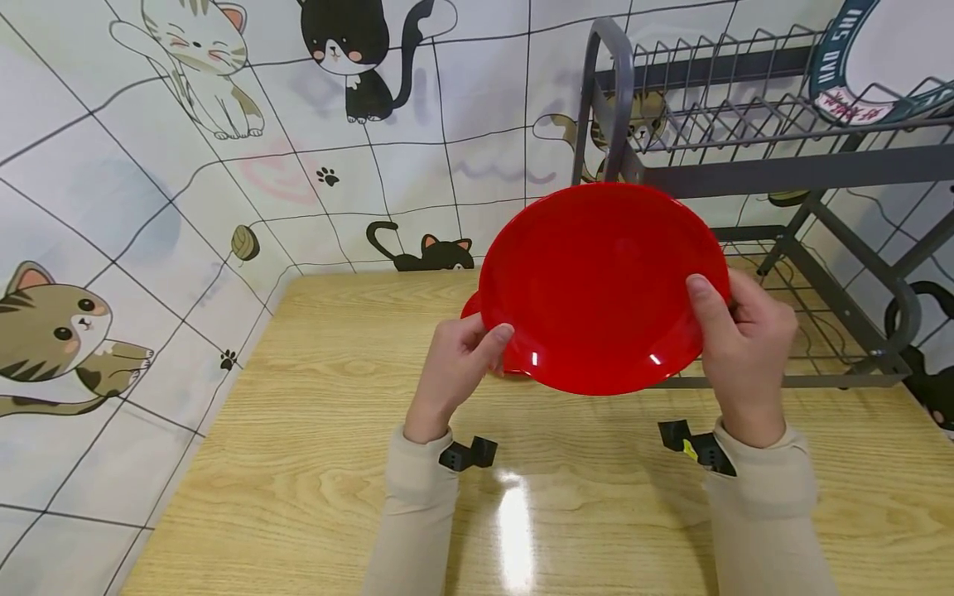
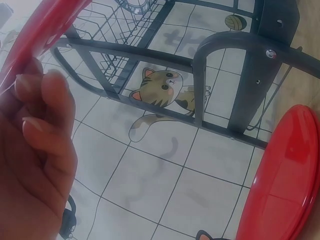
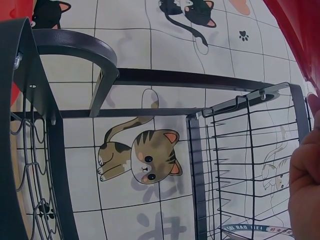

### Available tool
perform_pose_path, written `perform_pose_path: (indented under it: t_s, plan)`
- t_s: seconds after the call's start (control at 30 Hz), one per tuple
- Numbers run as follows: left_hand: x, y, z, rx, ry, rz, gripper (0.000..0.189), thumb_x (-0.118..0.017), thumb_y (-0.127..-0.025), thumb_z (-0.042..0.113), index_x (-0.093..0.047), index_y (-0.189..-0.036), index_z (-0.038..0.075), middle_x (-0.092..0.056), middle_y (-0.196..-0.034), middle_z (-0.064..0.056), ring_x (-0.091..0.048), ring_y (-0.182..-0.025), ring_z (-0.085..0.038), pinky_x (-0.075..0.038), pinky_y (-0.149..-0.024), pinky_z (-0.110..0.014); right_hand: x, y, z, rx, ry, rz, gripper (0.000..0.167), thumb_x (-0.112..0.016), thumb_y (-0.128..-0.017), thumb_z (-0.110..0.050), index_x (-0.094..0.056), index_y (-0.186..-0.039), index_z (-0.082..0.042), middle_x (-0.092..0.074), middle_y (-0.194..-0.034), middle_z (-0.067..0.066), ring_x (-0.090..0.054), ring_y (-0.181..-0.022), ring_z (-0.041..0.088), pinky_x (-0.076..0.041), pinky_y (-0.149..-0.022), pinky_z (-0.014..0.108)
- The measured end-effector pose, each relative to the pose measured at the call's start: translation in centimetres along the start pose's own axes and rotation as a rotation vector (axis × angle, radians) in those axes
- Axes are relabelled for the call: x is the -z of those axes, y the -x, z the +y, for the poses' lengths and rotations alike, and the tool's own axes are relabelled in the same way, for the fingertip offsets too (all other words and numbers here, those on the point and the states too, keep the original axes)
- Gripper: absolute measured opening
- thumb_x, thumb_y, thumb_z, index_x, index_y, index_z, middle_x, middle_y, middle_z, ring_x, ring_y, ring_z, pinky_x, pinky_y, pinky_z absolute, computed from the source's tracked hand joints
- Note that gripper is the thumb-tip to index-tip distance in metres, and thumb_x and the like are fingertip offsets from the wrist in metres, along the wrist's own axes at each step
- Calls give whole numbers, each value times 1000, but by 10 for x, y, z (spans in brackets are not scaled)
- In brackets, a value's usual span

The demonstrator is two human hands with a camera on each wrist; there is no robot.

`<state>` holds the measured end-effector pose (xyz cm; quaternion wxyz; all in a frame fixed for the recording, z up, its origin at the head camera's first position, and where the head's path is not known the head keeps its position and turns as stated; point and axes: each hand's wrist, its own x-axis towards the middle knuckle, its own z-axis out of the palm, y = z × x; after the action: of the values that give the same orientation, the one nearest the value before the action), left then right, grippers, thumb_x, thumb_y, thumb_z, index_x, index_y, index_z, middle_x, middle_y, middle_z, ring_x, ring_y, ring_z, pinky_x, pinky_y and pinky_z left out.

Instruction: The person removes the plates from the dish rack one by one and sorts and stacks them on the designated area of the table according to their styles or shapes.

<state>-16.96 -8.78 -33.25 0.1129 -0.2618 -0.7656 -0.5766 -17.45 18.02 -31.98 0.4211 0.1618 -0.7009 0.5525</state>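
Note:
Both hands hold up a glossy red plate (image 1: 596, 281) over the table, its broad face tilted toward the head camera. The left hand (image 1: 455, 364) pinches its lower left rim, thumb on the near face. On the opposite side the right hand (image 1: 749, 348) grips the rim, thumb lying across the front and fingers behind. Parts of the plate's edge show in the left wrist view and the right wrist view. Behind it, a second red dish (image 2: 285, 185) rests on the table; in the head view the held plate hides most of it.
A dark grey two-tier wire rack (image 1: 790, 174) stands at the back right, close behind the held plate. On its upper tier leans a white plate with a teal lettered rim (image 1: 829, 70). Cat-patterned walls (image 1: 477, 99) border the light wooden table (image 1: 313, 463) at the back and left.

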Motion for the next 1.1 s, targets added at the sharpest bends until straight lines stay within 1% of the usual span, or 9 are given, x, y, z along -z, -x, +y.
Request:
perform_pose_path:
  t_s: [0.1,0.2,0.33,0.43,0.53,0.63,0.77,0.93,1.1]
  plan:
    - [-1,-1,-13,23,-3,-1,34,-52,-89,29,-59,-66,6,-53,-52,-6,-52,-48,-19,-43,-43,-29,-1,0,1,-10,8,-2,18,-63,-82,-5,-67,-97,3,-67,-79,7,-59,-60,9,-49,-60,17]
    - [-2,-2,-20,25,-13,-20,33,-54,-89,29,-61,-64,9,-53,-49,-5,-49,-43,-15,-39,-39,-26,-2,-1,1,-22,0,-3,17,-64,-81,-4,-67,-95,4,-66,-75,5,-57,-57,9,-49,-59,17]
    - [-2,-3,-25,-7,-47,-74,30,-54,-89,26,-61,-65,11,-51,-47,-2,-46,-40,-13,-35,-37,-25,-2,-2,2,-31,-18,1,16,-65,-79,-2,-67,-93,6,-66,-73,6,-59,-56,10,-49,-59,17]
    - [-2,-3,-26,-22,-71,-91,29,-53,-90,27,-62,-67,12,-50,-47,0,-44,-39,-11,-35,-37,-25,-2,-2,2,-45,-12,-9,17,-66,-78,-1,-67,-94,6,-67,-76,6,-61,-59,10,-49,-59,18]
    - [-1,-3,-27,-17,-77,-86,31,-53,-90,29,-61,-65,12,-49,-45,2,-44,-38,-11,-34,-36,-25,-2,-2,1,-72,-5,-29,18,-66,-78,-1,-67,-95,5,-67,-78,6,-63,-61,10,-49,-58,18]
    - [-1,-2,-28,-8,-80,-73,36,-52,-90,31,-56,-59,13,-46,-43,4,-42,-36,-10,-31,-34,-25,-2,-2,1,-94,-2,-47,19,-66,-78,-1,-67,-97,4,-67,-79,6,-63,-62,10,-49,-58,18]
    - [-1,-1,-28,9,-69,-62,37,-53,-90,32,-55,-58,13,-46,-42,1,-41,-35,-11,-31,-34,-24,-2,-1,1,-106,15,-58,20,-66,-79,-3,-67,-98,2,-67,-77,6,-62,-61,10,-49,-59,18]
    - [-1,-1,-27,48,-53,-53,35,-54,-89,34,-58,-62,11,-50,-46,-1,-43,-36,-14,-36,-35,-25,-2,-1,2,-92,36,-64,19,-66,-79,-3,-67,-97,1,-66,-74,4,-61,-59,8,-49,-60,17]
    - [0,-2,-28,73,-44,-33,32,-54,-88,36,-60,-69,11,-56,-51,2,-49,-38,-20,-42,-36,-28,-3,0,2,-71,45,-76,19,-66,-78,-3,-67,-97,1,-67,-76,4,-61,-61,7,-49,-60,17]
